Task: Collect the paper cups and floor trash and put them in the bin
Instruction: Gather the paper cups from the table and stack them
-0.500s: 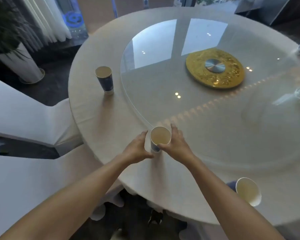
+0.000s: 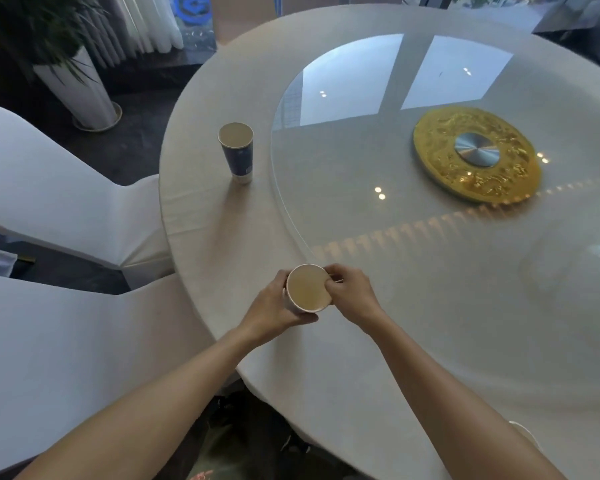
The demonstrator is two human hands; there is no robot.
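From the head camera, looking down over a round tabletop (image 2: 222, 237) covered in pale cloth, both hands meet around one paper cup (image 2: 307, 289) near the closest edge. The left hand (image 2: 274, 308) wraps the cup's side from the left and below, its grip closed on the cup wall. The right hand (image 2: 350, 292) pinches the rim on the right side, fingertips (image 2: 329, 280) touching the lip. The cup's mouth faces the camera; whether its base rests on the cloth or is just off it cannot be told, since the hands hide it.

A second paper cup (image 2: 236, 152), dark blue with a pale inside, stands upright farther back on the left, well apart from the hands and just beside the edge of the glass turntable (image 2: 361, 168). A gold disc (image 2: 475, 155) sits at the turntable's middle. White-covered chairs (image 2: 66, 202) stand to the left, and a potted plant (image 2: 84, 91) beyond them.

As a judgement, the task is at an early stage: one cup is in hand, the second is yet to be collected, and neither bin nor floor trash shows here, so both remain to be found and dealt with.
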